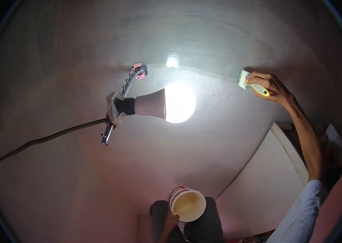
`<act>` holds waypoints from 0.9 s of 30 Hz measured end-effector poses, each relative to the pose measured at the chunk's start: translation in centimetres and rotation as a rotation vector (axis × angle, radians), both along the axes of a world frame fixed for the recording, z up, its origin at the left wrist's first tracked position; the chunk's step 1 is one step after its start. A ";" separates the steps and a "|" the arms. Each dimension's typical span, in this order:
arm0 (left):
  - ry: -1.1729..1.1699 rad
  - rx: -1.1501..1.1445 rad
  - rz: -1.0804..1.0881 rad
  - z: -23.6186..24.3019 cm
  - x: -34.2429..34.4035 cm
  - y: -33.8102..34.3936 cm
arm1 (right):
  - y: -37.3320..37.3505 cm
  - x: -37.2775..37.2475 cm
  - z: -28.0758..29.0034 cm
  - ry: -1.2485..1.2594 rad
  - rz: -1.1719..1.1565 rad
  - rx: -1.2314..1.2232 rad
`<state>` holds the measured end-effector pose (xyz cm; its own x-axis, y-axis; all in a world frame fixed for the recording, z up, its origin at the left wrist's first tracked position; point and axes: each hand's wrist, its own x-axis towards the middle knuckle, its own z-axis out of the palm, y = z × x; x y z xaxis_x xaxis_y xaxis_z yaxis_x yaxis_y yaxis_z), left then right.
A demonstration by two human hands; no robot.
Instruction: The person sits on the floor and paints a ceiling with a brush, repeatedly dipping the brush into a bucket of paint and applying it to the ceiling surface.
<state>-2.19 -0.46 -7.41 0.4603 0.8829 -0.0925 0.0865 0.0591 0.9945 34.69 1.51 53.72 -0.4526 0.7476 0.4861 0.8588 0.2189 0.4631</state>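
My right hand is closed around a paintbrush with a yellow handle. Its pale, greenish-edged bristles meet the wall at the right, where a damp-looking grey area spreads across the upper part. Low in the middle, my left hand grips the near rim of a small paint bucket, white with a reddish printed side. The bucket tilts so that its mouth faces me, and cream-coloured paint shows inside. Both my legs in dark trousers are below and beside it.
A lit bulb glares in mid view, its socket tied with cloth to a metal wall rod. From there a dark cable runs left. At the right, a pale slab-like ledge stands under my right arm, with piled items behind it.
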 end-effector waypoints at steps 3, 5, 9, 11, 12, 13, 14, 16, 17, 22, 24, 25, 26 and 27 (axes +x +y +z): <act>0.005 0.018 0.063 0.5 -0.6 0.2 | 1.6 -2.0 -1.7 0.138 0.191 0.143; -0.089 0.105 0.054 1.3 -0.1 -0.1 | 0.4 -2.6 -3.1 0.249 0.221 0.304; 0.043 -0.078 -0.013 2.1 -0.3 0.0 | 1.8 -4.3 -6.2 1.189 0.325 0.364; 0.013 -0.001 0.015 1.3 -0.5 0.1 | 4.7 -7.2 -5.6 1.524 0.547 0.372; 0.036 -0.025 0.001 1.0 -0.7 0.4 | 6.2 -8.5 -5.3 1.616 0.653 0.371; 0.055 0.036 0.020 0.6 -0.9 -0.2 | 8.1 -10.9 -5.2 1.618 0.748 0.354; 0.084 0.105 -0.005 0.6 -0.8 -0.2 | 9.0 -12.1 -4.8 1.613 0.816 0.382; 0.080 0.167 0.013 -1.2 -0.4 0.2 | 11.7 -14.1 -4.0 1.514 0.886 0.395; 0.081 0.146 -0.036 -1.3 -0.3 0.3 | 12.4 -14.7 -3.7 1.512 0.809 0.427; 0.008 0.060 0.001 -0.3 -0.2 -0.2 | 19.4 -17.9 -1.5 1.404 0.672 0.596; -0.027 0.161 -0.026 -1.1 -0.5 0.0 | 19.8 -18.7 -0.8 1.351 0.699 0.593; 0.034 0.204 -0.004 -0.6 -0.3 -0.1 | 20.1 -18.6 -0.9 1.328 0.663 0.626; 0.039 0.157 -0.011 -0.1 -0.4 -0.1 | 20.4 -18.3 -0.9 1.306 0.626 0.661; 0.044 0.111 -0.019 0.4 -0.5 -0.3 | 20.4 -17.4 -1.0 1.295 0.575 0.675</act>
<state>-2.65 -0.72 -6.96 0.4751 0.8798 -0.0156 0.1305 -0.0529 0.9900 17.34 21.88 52.76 0.3839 0.1208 0.9154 0.6123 0.7088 -0.3503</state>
